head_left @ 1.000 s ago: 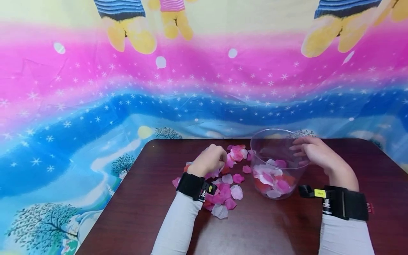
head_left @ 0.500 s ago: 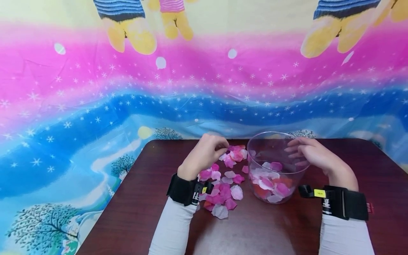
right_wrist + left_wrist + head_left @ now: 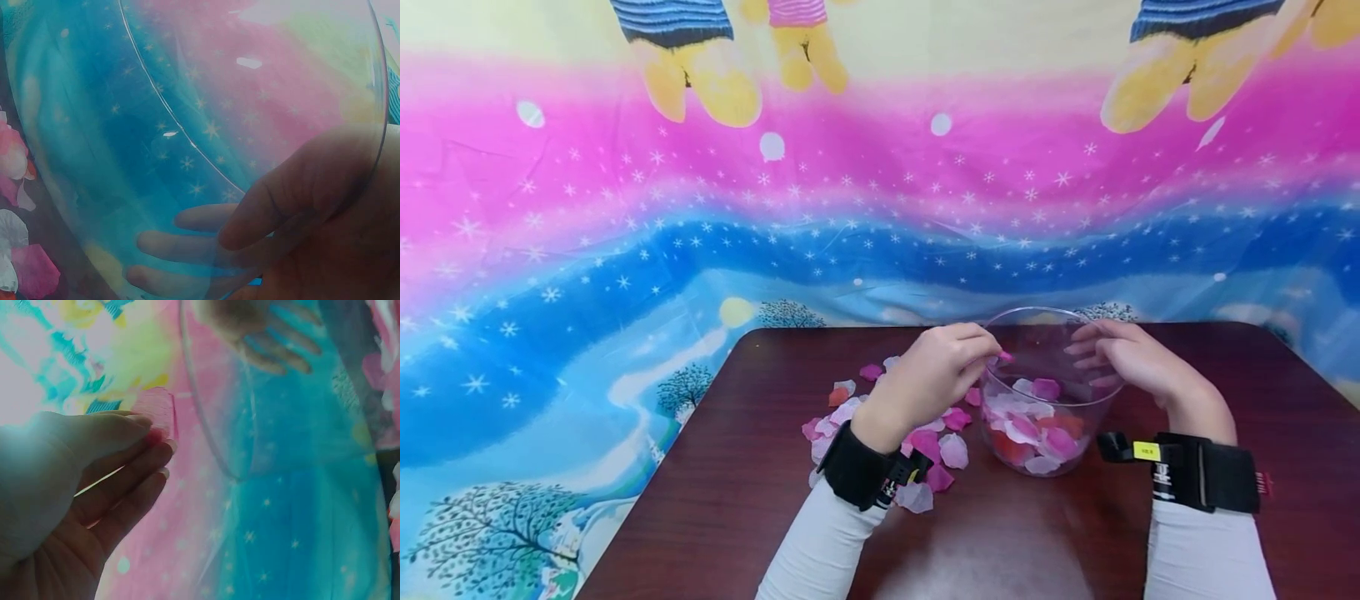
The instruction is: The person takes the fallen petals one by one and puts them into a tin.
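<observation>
A bright pink petal (image 3: pixel 157 411) is pinched between the thumb and fingertips of my left hand (image 3: pixel 931 377), at the left rim of a clear plastic bucket (image 3: pixel 1052 398). The left wrist view shows the petal standing up from the fingertips. Pink, white and red petals (image 3: pixel 1036 432) lie in the bottom of the upright bucket. My right hand (image 3: pixel 1138 358) rests against the bucket's right side near the rim, its fingers fairly straight and spread. In the right wrist view its thumb and fingers (image 3: pixel 181 245) show through the clear wall.
A loose pile of petals (image 3: pixel 953 450) lies left of the bucket, partly hidden under my left hand and wrist. The dark wooden table (image 3: pixel 1015 533) ends at a printed cloth backdrop (image 3: pixel 850 208). Each wrist wears a black strap (image 3: pixel 1213 475) with a camera.
My left hand has risen from the petal pile and moved right to the bucket's rim, with a pink petal in its fingers. The bucket has shifted slightly left and nearer; my right hand stays on it.
</observation>
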A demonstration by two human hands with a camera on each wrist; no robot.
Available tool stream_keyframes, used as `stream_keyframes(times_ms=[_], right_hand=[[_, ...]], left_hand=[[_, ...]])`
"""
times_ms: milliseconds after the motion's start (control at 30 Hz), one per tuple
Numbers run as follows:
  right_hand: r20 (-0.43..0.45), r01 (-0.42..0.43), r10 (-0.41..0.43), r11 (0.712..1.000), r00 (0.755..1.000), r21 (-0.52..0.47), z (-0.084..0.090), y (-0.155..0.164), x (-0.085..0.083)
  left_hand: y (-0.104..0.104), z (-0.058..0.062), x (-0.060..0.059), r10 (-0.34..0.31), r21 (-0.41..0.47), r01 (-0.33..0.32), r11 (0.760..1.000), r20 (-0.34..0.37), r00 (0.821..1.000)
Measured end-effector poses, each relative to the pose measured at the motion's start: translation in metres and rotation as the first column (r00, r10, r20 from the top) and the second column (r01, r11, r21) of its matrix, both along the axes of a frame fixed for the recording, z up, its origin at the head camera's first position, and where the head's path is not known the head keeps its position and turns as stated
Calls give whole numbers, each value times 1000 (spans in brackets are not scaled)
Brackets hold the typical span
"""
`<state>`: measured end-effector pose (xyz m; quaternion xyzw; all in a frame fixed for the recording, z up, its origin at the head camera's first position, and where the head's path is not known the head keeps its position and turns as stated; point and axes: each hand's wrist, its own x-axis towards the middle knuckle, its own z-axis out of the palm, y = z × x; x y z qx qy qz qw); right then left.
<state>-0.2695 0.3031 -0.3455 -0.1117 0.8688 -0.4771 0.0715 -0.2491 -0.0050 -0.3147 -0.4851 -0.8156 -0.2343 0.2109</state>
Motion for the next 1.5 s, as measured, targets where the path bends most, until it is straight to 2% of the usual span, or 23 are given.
stream_keyframes(times_ms=[167,467,567,700,833,933,1000,1033,1100,1133,1200,1267,1333,1500], right_hand=[[5,4,-5,1000,1000,7,1,-2,1],[6,7,-7,1000,1000,3,2,-2,2],[8,2,-3,1000,1000,2,1,-2,2],[7,2,-2,1000,1000,0,1,-2,2],[7,4,-4,1000,1000,2,3,-2,2],[5,0,0,1000,1000,2,2,-2,1],[3,-2,2,1000,1000,1,1,-1,1],[4,-2,2,1000,1000,2,1,-1,1],[6,-2,2,1000,1000,3,0,-1,1],[7,-3,3,1000,1000,2,0,-1,1],[10,-3,3,1000,1000,2,-1,-1,1],[9,-2,2,1000,1000,1,0,-1,2],[10,2,-2,1000,1000,-1,0,-1,2],[8,0,0,1000,1000,-7,0,-1,1]], left_hand=[[5,-4,1,34,-106,-35,994,-11,999],[6,-6,0,73,-162,-79,984,-43,996],[4,-6,-2,77,-139,-82,987,-42,996],[-6,-4,-8,100,-66,-101,993,-23,995],[-20,-8,-21,125,-14,-125,992,17,992],[-31,-16,-34,141,-13,-140,990,84,986],[-38,-24,-42,178,-49,-173,984,149,973],[-41,-28,-46,204,-79,-192,978,191,960],[-46,-37,-53,266,-164,-227,960,272,925],[-47,-42,-55,296,-210,-238,948,315,902],[-48,-51,-60,341,-297,-236,925,376,862],[-46,-59,-62,359,-357,-212,910,417,835],[-42,-64,-63,362,-391,-185,902,450,816],[-29,-77,-64,360,-438,-144,887,463,810]])
